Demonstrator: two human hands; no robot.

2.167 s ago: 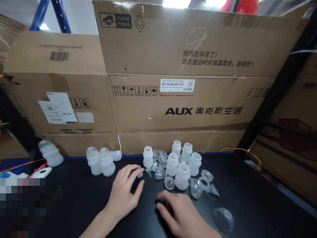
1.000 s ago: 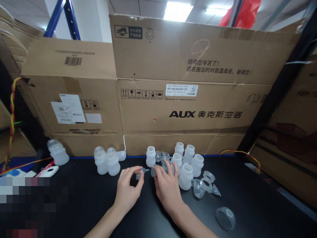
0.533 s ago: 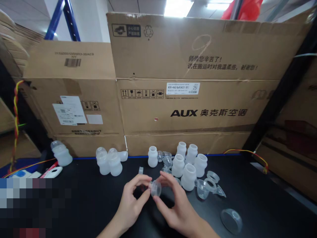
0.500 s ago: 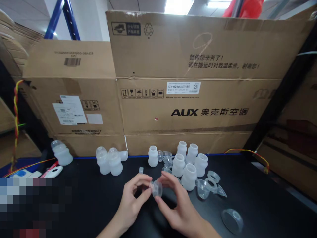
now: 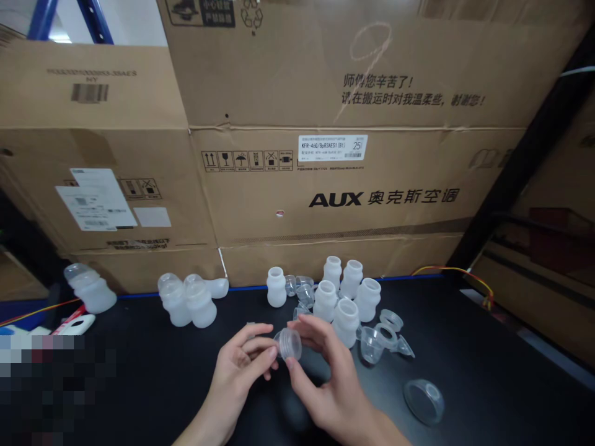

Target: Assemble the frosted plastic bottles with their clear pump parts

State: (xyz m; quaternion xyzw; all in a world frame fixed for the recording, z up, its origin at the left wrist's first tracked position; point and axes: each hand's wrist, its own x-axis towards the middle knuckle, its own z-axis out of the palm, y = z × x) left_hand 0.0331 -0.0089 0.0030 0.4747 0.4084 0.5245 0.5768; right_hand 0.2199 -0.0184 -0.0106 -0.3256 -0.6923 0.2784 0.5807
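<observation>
Both hands meet over the black table [image 5: 153, 378], just in front of a cluster of white plastic bottles [image 5: 346, 297]. My right hand [image 5: 325, 378] pinches a small clear threaded ring [image 5: 289, 344] between thumb and fingers. My left hand [image 5: 242, 368] has its thumb and fingers closed against the ring's left side; what it holds there is hidden. Clear funnel-shaped parts [image 5: 300, 291] lie among the open bottles just behind the hands.
Capped bottles [image 5: 186, 302] stand at the left, another [image 5: 90, 290] farther left. Clear rings and cones [image 5: 383, 337] lie right of the cluster, a clear dome lid [image 5: 422, 401] nearer me. Large cardboard boxes [image 5: 325, 186] wall off the back. A black post [image 5: 520, 167] slants at right.
My hands left the table, each picked a small clear part near the bottles, then came together. The ring is now held slightly higher and turned.
</observation>
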